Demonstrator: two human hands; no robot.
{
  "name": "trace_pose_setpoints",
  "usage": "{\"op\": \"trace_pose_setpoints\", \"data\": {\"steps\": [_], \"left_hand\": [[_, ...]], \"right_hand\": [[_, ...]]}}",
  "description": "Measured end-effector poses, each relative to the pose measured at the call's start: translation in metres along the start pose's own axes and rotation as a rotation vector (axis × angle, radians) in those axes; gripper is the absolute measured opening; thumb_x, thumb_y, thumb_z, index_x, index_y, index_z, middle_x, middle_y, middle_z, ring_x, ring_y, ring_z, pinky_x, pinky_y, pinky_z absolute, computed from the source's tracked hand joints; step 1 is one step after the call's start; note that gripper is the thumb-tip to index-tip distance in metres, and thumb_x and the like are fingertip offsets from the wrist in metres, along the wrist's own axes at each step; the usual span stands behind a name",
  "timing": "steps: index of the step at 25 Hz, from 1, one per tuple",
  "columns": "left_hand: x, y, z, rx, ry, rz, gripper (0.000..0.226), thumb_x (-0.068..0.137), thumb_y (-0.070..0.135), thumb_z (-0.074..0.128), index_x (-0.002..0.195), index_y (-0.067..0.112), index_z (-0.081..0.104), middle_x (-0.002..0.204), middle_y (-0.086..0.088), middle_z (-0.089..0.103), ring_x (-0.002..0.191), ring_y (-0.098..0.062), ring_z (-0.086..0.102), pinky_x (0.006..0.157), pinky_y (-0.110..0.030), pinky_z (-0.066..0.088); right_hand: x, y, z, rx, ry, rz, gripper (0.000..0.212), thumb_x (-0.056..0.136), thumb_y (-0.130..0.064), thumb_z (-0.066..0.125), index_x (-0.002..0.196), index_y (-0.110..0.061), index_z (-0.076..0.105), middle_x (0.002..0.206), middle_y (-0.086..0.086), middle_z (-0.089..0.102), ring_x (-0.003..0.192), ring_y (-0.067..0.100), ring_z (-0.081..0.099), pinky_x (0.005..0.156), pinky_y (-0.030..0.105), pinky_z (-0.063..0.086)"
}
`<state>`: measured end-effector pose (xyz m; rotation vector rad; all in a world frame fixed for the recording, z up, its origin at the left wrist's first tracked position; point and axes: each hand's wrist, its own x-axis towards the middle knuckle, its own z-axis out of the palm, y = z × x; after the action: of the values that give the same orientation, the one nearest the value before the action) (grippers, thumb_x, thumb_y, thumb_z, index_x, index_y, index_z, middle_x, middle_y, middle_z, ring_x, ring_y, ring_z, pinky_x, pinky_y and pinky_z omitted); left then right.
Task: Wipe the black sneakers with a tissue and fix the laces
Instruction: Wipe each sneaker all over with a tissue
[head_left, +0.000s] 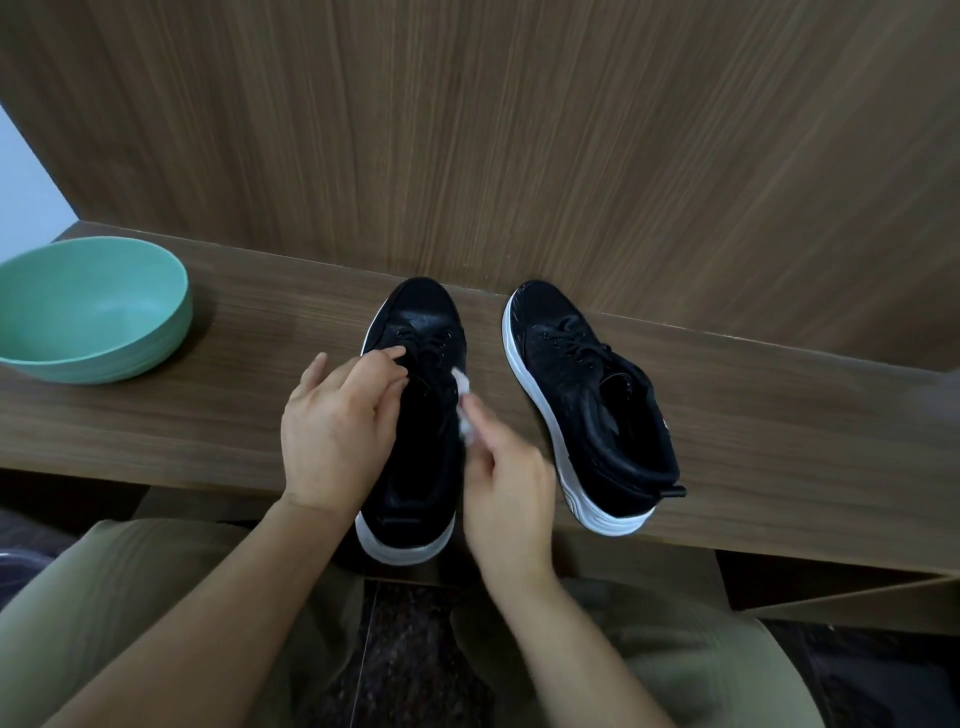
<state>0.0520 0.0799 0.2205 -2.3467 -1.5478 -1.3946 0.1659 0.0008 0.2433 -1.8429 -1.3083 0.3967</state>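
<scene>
Left hand (332, 431) pinching laces (415, 345) on near sneaker (415, 415) – runs toe-away on shelf (208, 415). Right hand (506, 493) gripping tissue (464, 402), pressed to its right flank – closest for wiping toeward.

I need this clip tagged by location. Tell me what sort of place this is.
Probably a home entryway or shoe-bench nook, though I can't be sure. A low wooden bench runs along a wood-panelled wall, a pair of black sneakers sits on it, and a green bowl stands at one end.
</scene>
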Motion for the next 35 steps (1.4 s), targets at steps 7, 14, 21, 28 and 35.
{"op": "trace_pose_setpoints", "data": {"steps": [7,14,21,28,35], "left_hand": [[0.002,0.005,-0.005,-0.068,-0.081,-0.062,0.002,0.083,0.009,0.064,0.083,0.010,0.065,0.098,0.000,0.073,0.080,-0.021,0.070,0.082,-0.048,0.054],[0.023,-0.005,-0.066,-0.363,-0.329,-0.321,0.025,0.089,0.022,0.059,0.112,0.026,0.067,0.126,0.018,0.051,0.113,0.006,0.051,0.094,-0.002,0.034],[-0.017,0.014,-0.069,-0.772,-0.778,-0.604,0.094,0.068,0.033,0.079,0.145,0.028,0.025,0.126,0.027,0.048,0.113,0.019,0.044,0.098,-0.011,0.039],[-0.027,-0.004,-0.053,-0.611,-0.892,-0.407,0.125,0.042,0.046,0.085,0.138,0.055,0.005,0.143,0.018,0.032,0.133,-0.004,0.033,0.099,-0.003,0.028],[-0.028,-0.012,-0.048,-0.641,-0.894,-0.422,0.132,0.044,0.053,0.082,0.147,0.037,0.001,0.152,0.009,0.025,0.137,-0.006,0.031,0.113,-0.035,0.030]], "right_hand": [[-0.020,-0.006,-0.019,-0.122,-0.167,0.027,0.042,0.090,-0.004,0.051,0.125,-0.025,0.061,0.094,0.008,0.073,0.083,0.025,0.064,0.071,0.026,0.041],[-0.006,-0.002,-0.035,0.114,0.006,0.091,0.036,0.089,-0.002,0.055,0.118,-0.020,0.066,0.071,-0.017,0.060,0.064,0.008,0.057,0.063,0.007,0.040],[-0.015,-0.018,-0.035,0.016,0.028,-0.176,0.035,0.089,-0.002,0.052,0.118,-0.017,0.066,0.096,-0.007,0.071,0.077,0.001,0.062,0.075,0.008,0.044],[-0.034,-0.022,-0.020,-0.187,-0.078,-0.622,0.043,0.078,-0.007,0.044,0.112,-0.012,0.069,0.115,0.000,0.069,0.109,0.009,0.061,0.090,0.019,0.048],[-0.030,0.018,-0.040,-0.472,-0.087,-1.003,0.031,0.094,-0.012,0.044,0.096,-0.011,0.074,0.116,0.000,0.069,0.110,0.018,0.063,0.076,0.030,0.057]]}}
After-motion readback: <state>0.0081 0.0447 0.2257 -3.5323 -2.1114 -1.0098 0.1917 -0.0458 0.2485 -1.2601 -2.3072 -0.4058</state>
